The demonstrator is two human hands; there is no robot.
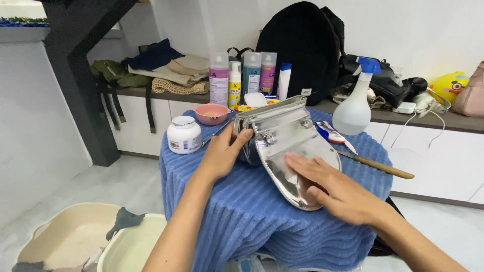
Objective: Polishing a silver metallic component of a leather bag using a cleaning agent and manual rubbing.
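Head view, contents as seen:

- Silver metallic handbag [282, 136]: lies at the middle of the round bench, on the blue ribbed cloth [252, 211], flap open toward you.
- Your left hand [224, 151]: fingers curled around the bag's left end, gripping it.
- Your right hand [335, 189]: fingers spread flat, palm pressed down on the open flap.
- White jar [184, 134]: on the cloth, just left of your left hand.
- Pink bowl [212, 114]: behind the jar.
- Wooden-handled brush [375, 164]: on the cloth, right of the bag.
- White spray bottle with blue trigger [354, 103]: on the shelf behind.
- Two beige basins [101, 239]: on the floor, lower left, with grey rags inside.
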